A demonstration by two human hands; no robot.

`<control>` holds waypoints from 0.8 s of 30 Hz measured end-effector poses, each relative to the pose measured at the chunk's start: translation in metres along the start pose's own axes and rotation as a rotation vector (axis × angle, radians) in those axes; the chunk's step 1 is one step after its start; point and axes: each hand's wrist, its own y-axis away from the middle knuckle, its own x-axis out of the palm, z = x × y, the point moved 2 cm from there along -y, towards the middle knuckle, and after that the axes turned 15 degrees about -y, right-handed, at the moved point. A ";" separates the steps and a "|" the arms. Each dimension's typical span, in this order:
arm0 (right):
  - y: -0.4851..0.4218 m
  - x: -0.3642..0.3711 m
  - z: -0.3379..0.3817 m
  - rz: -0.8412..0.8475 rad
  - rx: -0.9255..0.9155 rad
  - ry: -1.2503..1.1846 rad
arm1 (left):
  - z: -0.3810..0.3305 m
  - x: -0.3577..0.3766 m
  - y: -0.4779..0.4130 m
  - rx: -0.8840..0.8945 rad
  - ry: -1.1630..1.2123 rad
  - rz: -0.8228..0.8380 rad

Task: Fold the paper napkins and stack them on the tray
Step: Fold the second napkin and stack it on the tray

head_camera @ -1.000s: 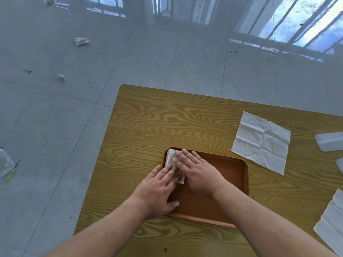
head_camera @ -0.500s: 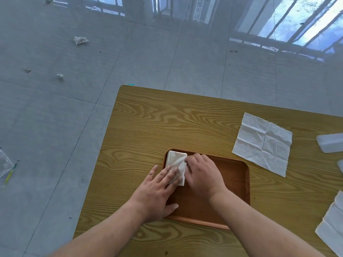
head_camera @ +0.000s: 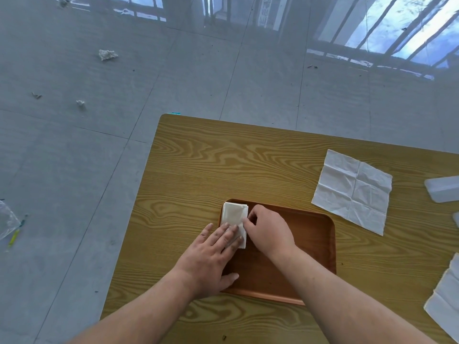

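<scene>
A brown tray (head_camera: 310, 247) lies on the wooden table (head_camera: 223, 165). A folded white napkin (head_camera: 233, 214) sits in the tray's far left corner. My left hand (head_camera: 211, 259) lies flat with its fingers pressing the napkin's near end. My right hand (head_camera: 268, 229) is curled beside the napkin, fingertips touching its right edge. An unfolded creased napkin (head_camera: 352, 189) lies flat on the table to the right of the tray. Another unfolded napkin (head_camera: 447, 301) shows at the right edge.
A white plastic container (head_camera: 442, 188) sits at the table's right edge, with another white item (head_camera: 455, 219) just below it. Crumpled paper scraps (head_camera: 107, 54) and a plastic bag (head_camera: 7, 219) lie on the grey tiled floor to the left.
My right hand has slid off the top of the napkin toward its right edge and curled up, uncovering the napkin's far end. My left hand stays pressed on the near end.
</scene>
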 end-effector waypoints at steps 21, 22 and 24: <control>-0.006 0.017 0.009 0.337 -0.582 0.692 | -0.002 -0.002 0.002 0.005 -0.012 -0.045; -0.006 0.017 0.010 0.332 -0.587 0.698 | -0.002 -0.001 0.004 0.011 -0.011 -0.032; -0.007 0.016 0.012 0.331 -0.596 0.698 | -0.003 0.002 0.007 0.021 -0.010 -0.012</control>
